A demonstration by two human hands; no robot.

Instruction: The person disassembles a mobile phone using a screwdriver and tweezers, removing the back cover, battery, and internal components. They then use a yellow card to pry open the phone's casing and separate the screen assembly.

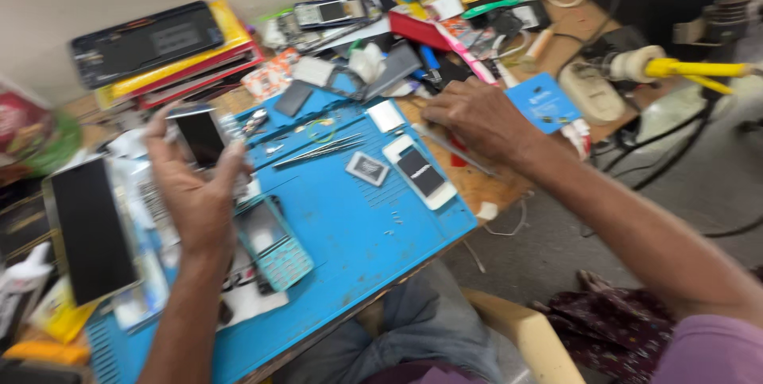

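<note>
Head view: left hand (195, 193) has its grip pinching a small dark-screened phone (200, 136) above the blue mat (350, 233) on the table. Right hand (477, 118) rests, fingers curled, on the clutter beyond a white phone (420, 172); whether its grip pinches anything I cannot tell. A teal keypad phone (274, 245) lies just beside the left wrist.

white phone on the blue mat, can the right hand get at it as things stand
Probably yes. The white phone lies face up on the blue mat, just below the right hand, with nothing on top of it; the hand is on a thin tool beside it.
</note>
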